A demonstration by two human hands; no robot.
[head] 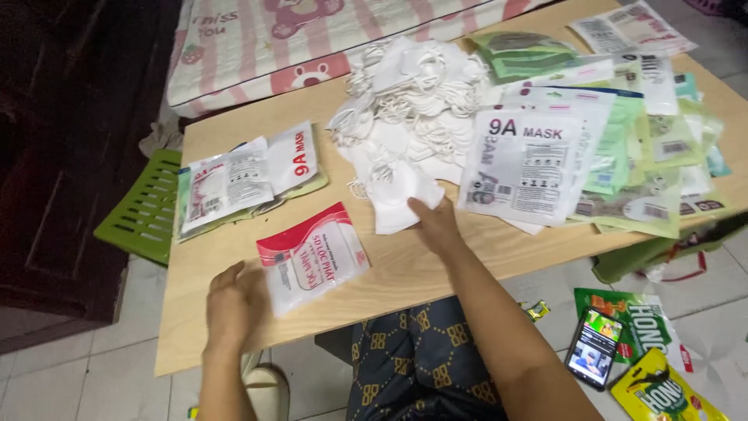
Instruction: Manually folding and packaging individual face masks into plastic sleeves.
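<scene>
light wood table [405, 273] low over a pale tiled floor [47, 374], dark wood furniture far left, a pink striped mattress [257, 47] along the far edge. green slatted plastic stool [144, 206] off the table's left side. on the floor at right: one phone [594, 348] with its screen lit, two green-and-yellow snack packets [650, 366] beside it.

left hand [232, 306] lies flat at the near left edge of the table, fingers loose, touching the near corner of one red-and-white packet [313, 256] that lies flat, tilted. right hand [436, 224] is on a white mask [399, 199] at the near edge of the pile of loose white masks [413, 93] mid-table; fingers look pinched on it, can't tell for sure. hands well apart.

left stack of white printed mask packets [241, 179], roughly four or five, overlapping so the count is unsure. right side: one big white mask packet [520, 168] on top of a spread of green and white packets [639, 148], well over ten. loose masks too tangled to count.

person's patterned dark clothing [421, 359] under the near edge, one pale slipper [269, 386] on the floor.
</scene>
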